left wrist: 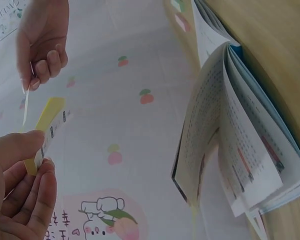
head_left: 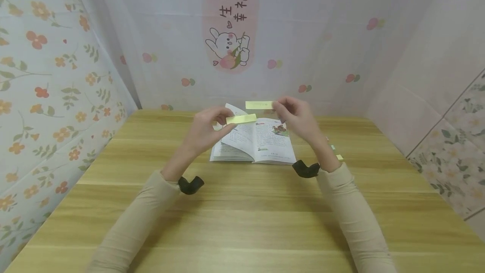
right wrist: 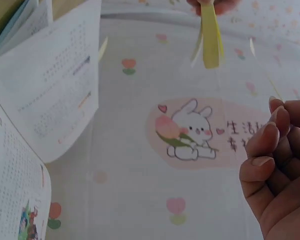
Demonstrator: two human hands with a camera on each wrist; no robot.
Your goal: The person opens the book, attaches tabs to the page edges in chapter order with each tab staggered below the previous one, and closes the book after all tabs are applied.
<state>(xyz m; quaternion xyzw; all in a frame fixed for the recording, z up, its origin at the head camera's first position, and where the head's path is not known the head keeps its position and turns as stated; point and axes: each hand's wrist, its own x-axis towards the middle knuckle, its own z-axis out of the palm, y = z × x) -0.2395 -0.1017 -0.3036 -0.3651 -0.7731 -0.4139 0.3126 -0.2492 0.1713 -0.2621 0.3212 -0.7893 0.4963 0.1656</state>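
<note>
In the head view an open book [head_left: 273, 148] lies toward the table's far side, one left page lifted. Above its left half my left hand [head_left: 202, 129] pinches a narrow pad of yellow sticky notes [head_left: 242, 119] between thumb and fingers. The left wrist view shows the pad [left wrist: 50, 112] with a printed white underside. My right hand [head_left: 301, 121] is raised above the book's right side and pinches a single yellow sticky strip [head_left: 259, 105] by its end, apart from the pad. Edge-on, that strip looks like a thin line in both wrist views.
Small coloured tabs [head_left: 339, 157] show beside the right forearm. The wooden table [head_left: 242, 222] reaches a white patterned curtain [head_left: 166, 20] at the back. Flowered cloth [head_left: 49, 96] hangs on the left. A black wrist-worn piece [head_left: 191, 185] sits at each cuff.
</note>
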